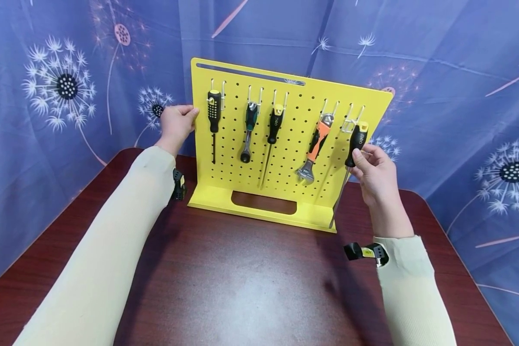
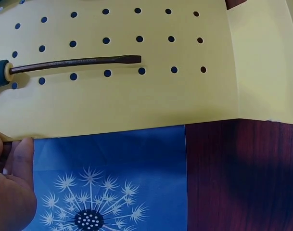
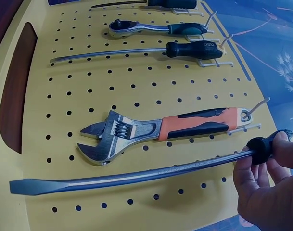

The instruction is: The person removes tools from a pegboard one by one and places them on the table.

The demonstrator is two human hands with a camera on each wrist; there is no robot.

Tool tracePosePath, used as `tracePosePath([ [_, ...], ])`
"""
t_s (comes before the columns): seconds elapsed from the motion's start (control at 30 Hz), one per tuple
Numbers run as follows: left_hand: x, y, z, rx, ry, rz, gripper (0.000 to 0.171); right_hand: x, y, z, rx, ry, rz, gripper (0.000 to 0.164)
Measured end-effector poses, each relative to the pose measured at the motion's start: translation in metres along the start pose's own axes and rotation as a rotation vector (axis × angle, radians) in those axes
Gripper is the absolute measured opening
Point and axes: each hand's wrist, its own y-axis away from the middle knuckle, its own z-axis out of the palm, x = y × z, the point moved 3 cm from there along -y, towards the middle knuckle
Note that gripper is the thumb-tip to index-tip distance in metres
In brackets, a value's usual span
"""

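My right hand (image 1: 377, 174) grips a long flathead screwdriver (image 3: 132, 179) by its black handle with a yellow end. Its shaft points down in front of the right side of a yellow pegboard (image 1: 300, 146), and the handle is just below a white hook (image 1: 350, 124). With thumb and fingers, my left hand (image 1: 178, 126) pinches the board's left edge. On other hooks hang a short screwdriver (image 1: 214, 110), a ratchet wrench (image 1: 250, 120), another long screwdriver (image 1: 275, 125) and an orange-handled adjustable wrench (image 1: 319, 139).
The pegboard stands on its folded base (image 1: 212, 196) at the back of a dark red wooden table (image 1: 242, 278). Behind it hangs a blue curtain (image 1: 259, 29) with dandelion prints. A small black camera (image 1: 363, 252) is strapped to my right wrist.
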Motion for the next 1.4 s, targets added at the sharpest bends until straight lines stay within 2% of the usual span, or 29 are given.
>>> tracePosePath([
  [0.17,0.0,0.0,0.001,0.002,0.003,0.009,0.035,-0.002,0.003,0.001,0.005,-0.002,-0.013,0.008],
  [0.4,0.0,-0.001,0.002,-0.005,0.012,-0.003,0.036,-0.003,0.009,0.001,-0.025,0.0,-0.056,0.017],
  [0.57,0.0,-0.001,0.001,-0.017,0.02,-0.02,0.037,-0.003,0.016,0.0,-0.043,-0.026,-0.056,0.017],
  [0.97,0.001,-0.001,0.0,-0.025,0.013,-0.019,0.037,0.004,0.03,-0.014,-0.044,-0.04,0.051,0.013],
  [1.23,-0.001,-0.001,0.0,-0.018,0.001,-0.006,0.036,0.015,0.03,-0.026,-0.063,-0.096,0.103,0.008],
  [1.4,0.0,-0.001,0.0,-0.014,0.005,-0.002,0.036,0.021,0.029,-0.032,-0.08,-0.092,0.136,0.008],
])
